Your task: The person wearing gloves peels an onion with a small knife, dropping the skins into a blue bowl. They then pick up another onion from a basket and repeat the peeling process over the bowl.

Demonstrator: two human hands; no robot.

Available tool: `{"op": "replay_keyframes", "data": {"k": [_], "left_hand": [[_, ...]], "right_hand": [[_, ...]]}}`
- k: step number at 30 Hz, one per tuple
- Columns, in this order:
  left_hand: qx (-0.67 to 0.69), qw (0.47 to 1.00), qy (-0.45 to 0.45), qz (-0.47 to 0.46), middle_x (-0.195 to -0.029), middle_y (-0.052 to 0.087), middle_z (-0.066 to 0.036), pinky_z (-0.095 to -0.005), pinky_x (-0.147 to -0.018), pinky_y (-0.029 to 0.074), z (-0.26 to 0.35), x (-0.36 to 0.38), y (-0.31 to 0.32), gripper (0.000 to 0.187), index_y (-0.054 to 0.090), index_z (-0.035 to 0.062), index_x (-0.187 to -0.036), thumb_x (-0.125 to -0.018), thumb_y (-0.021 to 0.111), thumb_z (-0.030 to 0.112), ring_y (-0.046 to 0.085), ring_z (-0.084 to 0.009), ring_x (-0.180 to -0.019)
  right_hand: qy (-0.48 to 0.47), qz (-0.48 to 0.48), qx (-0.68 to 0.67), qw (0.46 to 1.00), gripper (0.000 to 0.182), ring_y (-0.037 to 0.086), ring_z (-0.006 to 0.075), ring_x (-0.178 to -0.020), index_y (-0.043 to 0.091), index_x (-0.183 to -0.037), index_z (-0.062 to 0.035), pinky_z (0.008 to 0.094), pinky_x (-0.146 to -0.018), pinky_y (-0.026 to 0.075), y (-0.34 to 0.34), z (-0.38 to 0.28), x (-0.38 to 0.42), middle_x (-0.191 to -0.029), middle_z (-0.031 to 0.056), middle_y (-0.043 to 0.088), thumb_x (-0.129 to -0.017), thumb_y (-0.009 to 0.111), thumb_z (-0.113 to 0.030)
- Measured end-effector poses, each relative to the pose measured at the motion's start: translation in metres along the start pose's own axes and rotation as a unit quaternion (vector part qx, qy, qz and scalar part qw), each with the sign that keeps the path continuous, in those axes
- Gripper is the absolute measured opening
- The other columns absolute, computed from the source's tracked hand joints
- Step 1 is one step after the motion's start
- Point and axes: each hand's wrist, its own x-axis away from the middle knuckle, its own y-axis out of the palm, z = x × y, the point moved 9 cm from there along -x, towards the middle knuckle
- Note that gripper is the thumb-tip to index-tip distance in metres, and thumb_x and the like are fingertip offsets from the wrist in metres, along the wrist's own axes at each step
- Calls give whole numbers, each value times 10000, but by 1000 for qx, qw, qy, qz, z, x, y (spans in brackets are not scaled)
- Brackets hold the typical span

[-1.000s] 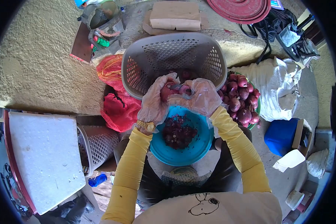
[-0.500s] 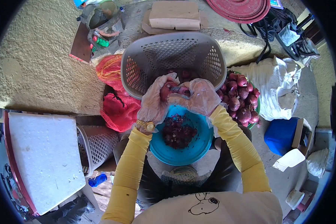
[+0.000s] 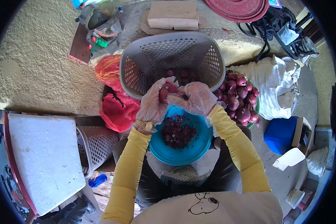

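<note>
My left hand (image 3: 153, 101), in a clear plastic glove, is closed around a red onion (image 3: 168, 92). Close beside it my right hand (image 3: 198, 98), gloved the same way, has its fingers curled around what looks like a small knife (image 3: 181, 95), mostly hidden by the fingers. Both hands meet over the far rim of a blue basin (image 3: 201, 149). Dark red onion skins and scraps (image 3: 177, 131) lie in that basin. Just beyond the hands, a grey-brown perforated basket (image 3: 168, 50) leans towards me with several onions (image 3: 184, 74) at its bottom.
A green-rimmed container (image 3: 256, 108) heaped with red onions stands at the right, by a white sack (image 3: 278, 89). Red mesh bags (image 3: 119, 110) lie left of the basket. A white-topped box (image 3: 44, 156) and another perforated basket (image 3: 100, 143) stand further left. A blue container (image 3: 280, 136) sits right.
The hands have shifted slightly and my right hand has turned over the onion. The grey blade, seen more plainly before, is now mostly covered. More of the onions in the basket shows.
</note>
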Motion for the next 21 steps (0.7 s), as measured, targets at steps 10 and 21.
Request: {"op": "replay_keyframes", "data": {"k": [10,21], "left_hand": [[80,997,1,21,-1249,612,-187,-541,-987,581,20,7,1,281,601,-37,-1185,-1044,610,206,610,-431,-1232],[66,998,5,17,-1199,645,-200,-549,-1023,559,16,8,9,354,594,-53,-1239,-1044,622,241,621,-442,-1225]], "right_hand": [[-183,-35,81,979,537,670,396,-679,773,-786,-92,493,-639,504,11,-38,13,-672,176,654,-904,704,-611],[-178,14,33,983,528,650,346,-625,766,-705,-87,473,-619,510,-3,-36,10,-603,143,619,-779,825,-607]]}}
